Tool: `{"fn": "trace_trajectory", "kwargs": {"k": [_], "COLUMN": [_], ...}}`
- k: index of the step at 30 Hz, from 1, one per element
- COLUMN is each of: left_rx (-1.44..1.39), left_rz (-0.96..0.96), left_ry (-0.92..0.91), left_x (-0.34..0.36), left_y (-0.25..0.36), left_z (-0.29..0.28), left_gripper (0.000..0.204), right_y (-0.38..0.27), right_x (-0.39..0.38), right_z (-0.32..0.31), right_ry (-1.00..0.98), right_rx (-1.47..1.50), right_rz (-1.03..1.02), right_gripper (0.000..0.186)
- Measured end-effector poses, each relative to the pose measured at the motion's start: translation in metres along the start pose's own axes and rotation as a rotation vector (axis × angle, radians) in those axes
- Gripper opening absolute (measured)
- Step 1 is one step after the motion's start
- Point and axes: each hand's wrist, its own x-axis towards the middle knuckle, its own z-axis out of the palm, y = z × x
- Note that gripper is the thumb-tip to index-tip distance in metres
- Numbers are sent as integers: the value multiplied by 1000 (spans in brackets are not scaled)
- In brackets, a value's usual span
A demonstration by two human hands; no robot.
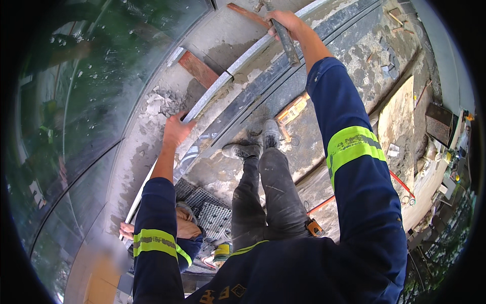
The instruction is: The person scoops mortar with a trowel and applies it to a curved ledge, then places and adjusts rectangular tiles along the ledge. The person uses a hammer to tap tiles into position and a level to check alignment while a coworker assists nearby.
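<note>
A long, narrow, light grey stone strip [211,93] stands on edge along the curved ledge. My left hand [177,130] is closed round its near end, fingers bent over the top edge. At the far end of my reach, my right hand [285,24] grips a dark grey bar-shaped tool [287,46] around its middle; the tool's far end runs toward the picture's top edge, and its exact kind is unclear. Behind the strip, a reddish-brown block [198,69] lies against it on the ledge. A second reddish-brown piece [247,14] lies near my right hand.
Glass panels [101,76] rise at the left beside rubble [164,101]. Below my left arm a crouching co-worker [187,225] has a hand on a pale bar, next to black grid panels [212,218]. An orange-yellow tool [292,110] lies by my shoes; boards and debris are at right.
</note>
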Motion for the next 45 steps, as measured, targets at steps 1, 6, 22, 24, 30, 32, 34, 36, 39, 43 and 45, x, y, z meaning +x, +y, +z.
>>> {"fn": "trace_trajectory", "kwargs": {"k": [1, 6, 22, 24, 30, 32, 34, 36, 39, 43, 45], "left_rx": [-7, 175, 120, 99, 73, 83, 78, 69, 57, 57, 58], "left_rz": [-9, -74, -163, -160, -163, -170, -181, -187, -183, -168, -164], "left_ry": [3, 16, -39, -49, -65, -103, -117, -122, -106, -69, -52], "left_x": [-1, -3, -8, -8, -5, -4, -2, -2, -2, -3, -3], "left_y": [1, 12, 19, 19, 18, 18, 18, 18, 17, 16, 16], "left_z": [0, -2, -17, -18, -19, -21, -22, -22, -22, -20, -19], "left_gripper": [58, 58, 53, 53, 55, 58, 59, 59, 59, 57, 57], "right_y": [2, 3, -29, -31, -37, -38, -39, -39, -41, -43, -42], "right_x": [3, 9, 2, 2, 3, 4, 5, 6, 7, 8, 8], "right_z": [0, 2, 5, 7, 8, 8, 9, 10, 11, 11, 10], "right_ry": [3, 11, -52, -26, -21, -20, -9, -2, 0, -2, 4], "right_rx": [4, -14, -65, -52, -73, -79, -71, -65, -77, -104, -95], "right_rz": [12, 42, 226, 244, 291, 302, 319, 332, 353, 391, 396], "right_gripper": [34, 36, 40, 40, 40, 39, 39, 39, 39, 39, 39]}}
